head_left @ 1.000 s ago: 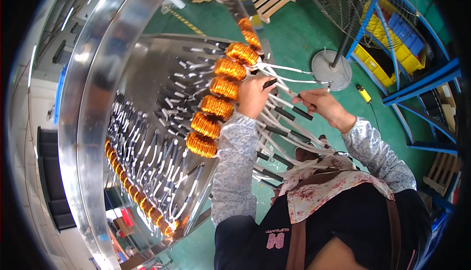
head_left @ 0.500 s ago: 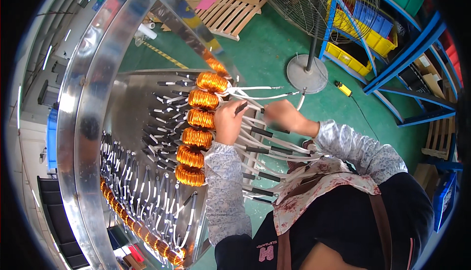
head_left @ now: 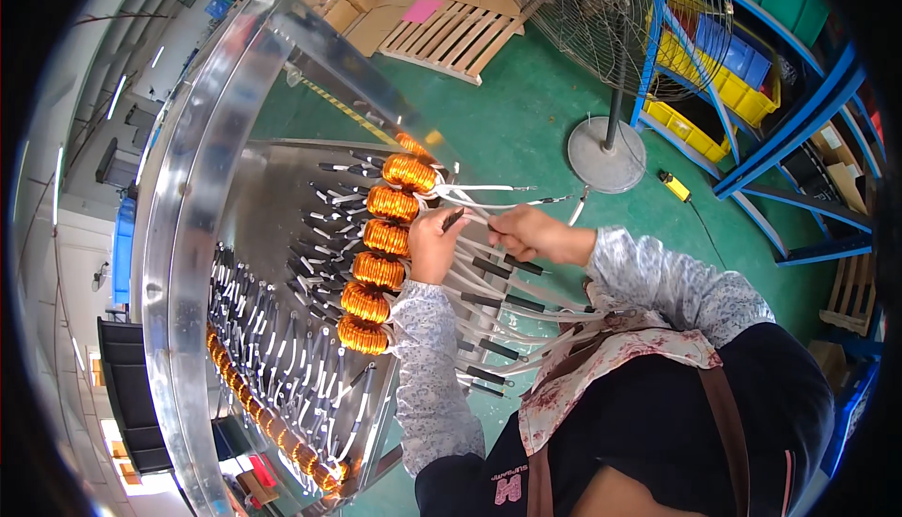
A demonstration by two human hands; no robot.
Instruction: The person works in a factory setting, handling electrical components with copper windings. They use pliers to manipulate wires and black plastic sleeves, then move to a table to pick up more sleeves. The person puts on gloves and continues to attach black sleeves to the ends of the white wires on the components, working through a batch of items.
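A row of copper-wound toroid coils [head_left: 378,270] lies along the metal bench, with white leads running out to the right. My left hand [head_left: 432,246] is closed beside the coils, pinching a short black sleeve [head_left: 454,220]. To its right, my right hand [head_left: 537,235] has its fingers pinched together on a white lead; its fingertips partly hide the grip. Just beyond both hands stretch two loose white leads [head_left: 489,187] with bare or dark ends. Nearer me, other leads carry black sleeves [head_left: 498,349] and reach across my floral apron [head_left: 573,395].
The metal bench [head_left: 268,174] has a shiny upright frame [head_left: 178,235] on its left. More coils [head_left: 272,423] with sleeved leads line its left part. Beyond are a standing fan [head_left: 606,155], a wooden pallet [head_left: 460,42] and a blue rack [head_left: 789,141] with bins.
My right hand has come left toward my left hand, its fingers now pinched on a lead. My left hand keeps the black sleeve. The whole view has shifted slightly.
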